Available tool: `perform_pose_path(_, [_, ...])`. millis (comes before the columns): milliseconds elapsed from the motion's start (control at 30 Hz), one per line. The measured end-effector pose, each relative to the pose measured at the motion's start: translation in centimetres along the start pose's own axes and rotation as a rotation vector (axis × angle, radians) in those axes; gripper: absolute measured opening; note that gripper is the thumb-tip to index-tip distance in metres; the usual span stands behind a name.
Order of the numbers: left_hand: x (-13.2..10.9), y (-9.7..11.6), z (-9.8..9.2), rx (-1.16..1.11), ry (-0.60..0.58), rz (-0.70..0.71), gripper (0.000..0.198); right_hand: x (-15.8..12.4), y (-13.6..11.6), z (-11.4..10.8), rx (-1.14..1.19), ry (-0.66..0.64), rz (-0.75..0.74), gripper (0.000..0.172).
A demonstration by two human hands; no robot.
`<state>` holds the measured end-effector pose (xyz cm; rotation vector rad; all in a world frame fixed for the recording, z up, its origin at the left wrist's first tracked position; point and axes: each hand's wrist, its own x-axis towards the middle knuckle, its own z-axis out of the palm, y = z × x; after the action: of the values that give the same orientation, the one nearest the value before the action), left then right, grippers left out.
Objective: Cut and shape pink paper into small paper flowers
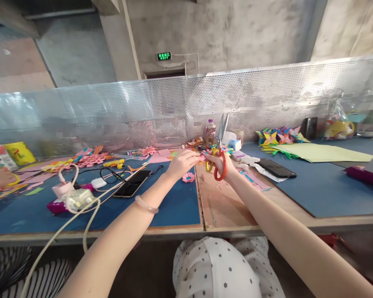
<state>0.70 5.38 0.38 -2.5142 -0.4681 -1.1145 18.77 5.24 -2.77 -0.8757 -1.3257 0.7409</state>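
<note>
In the head view my left hand and my right hand meet over the middle of the table. A pair of scissors with one red and one yellow handle loop hangs on my right hand, its blades pointing up and slightly apart. Between both hands' fingertips is a small pink paper piece, pinched; its exact shape is too small to tell. Just below my left hand, a ruffled pink paper ring lies on the blue mat.
A black phone and cables lie left, beside a power strip. Another phone and pale yellow paper sheets are right. A bottle stands behind my hands. Another person's hand works at far left. A perforated metal screen borders the back.
</note>
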Motion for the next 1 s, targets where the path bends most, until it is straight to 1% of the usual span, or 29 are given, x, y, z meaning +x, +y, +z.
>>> perform_pose_path(67, [-0.1,0.0,0.0,-0.025,-0.032,-0.027,0.021,0.1,0.1,-0.1,0.022,0.034,-0.004,0.023])
perform_pose_path(133, [-0.1,0.0,0.2,-0.101,-0.030,-0.111,0.026,0.2,0.0,-0.3,-0.018,0.077,-0.008,0.023])
perform_pose_path(167, [-0.1,0.0,0.4,-0.164,-0.016,-0.186,0.033,0.3,-0.1,-0.3,-0.041,0.098,-0.009,0.023])
perform_pose_path(233, [0.0,0.0,0.8,-0.324,0.022,-0.392,0.050,0.3,-0.4,-0.4,-0.079,0.123,-0.009,0.023])
perform_pose_path(267, [0.0,-0.1,1.1,-0.405,0.035,-0.498,0.051,0.3,-0.6,-0.4,-0.095,0.123,-0.013,0.023])
perform_pose_path(333, [0.2,-0.1,1.5,-0.546,0.021,-0.656,0.043,0.2,-0.9,-0.4,-0.121,0.103,-0.021,0.023])
perform_pose_path(367, [0.2,-0.1,1.7,-0.605,-0.007,-0.702,0.038,0.1,-1.0,-0.3,-0.126,0.090,-0.019,0.023])
perform_pose_path(467, [0.3,0.1,1.9,-0.741,-0.092,-0.751,0.032,0.0,-1.0,-0.2,-0.135,0.061,-0.036,0.024])
perform_pose_path(600, [0.3,0.3,1.9,-0.815,-0.106,-0.820,0.032,-0.1,-0.8,-0.2,-0.162,-0.013,-0.134,0.023])
perform_pose_path(700, [0.3,0.2,1.6,-0.811,-0.125,-0.860,0.031,-0.2,-0.6,-0.2,-0.193,-0.058,-0.146,0.022])
perform_pose_path(867, [0.6,0.3,0.8,-0.725,-0.198,-0.858,0.028,-0.4,-0.8,-0.2,-0.233,-0.079,-0.167,0.020])
perform_pose_path(1000, [0.6,0.4,0.6,-0.710,-0.209,-0.851,0.025,-0.7,-1.0,-0.1,-0.302,-0.097,-0.162,0.017])
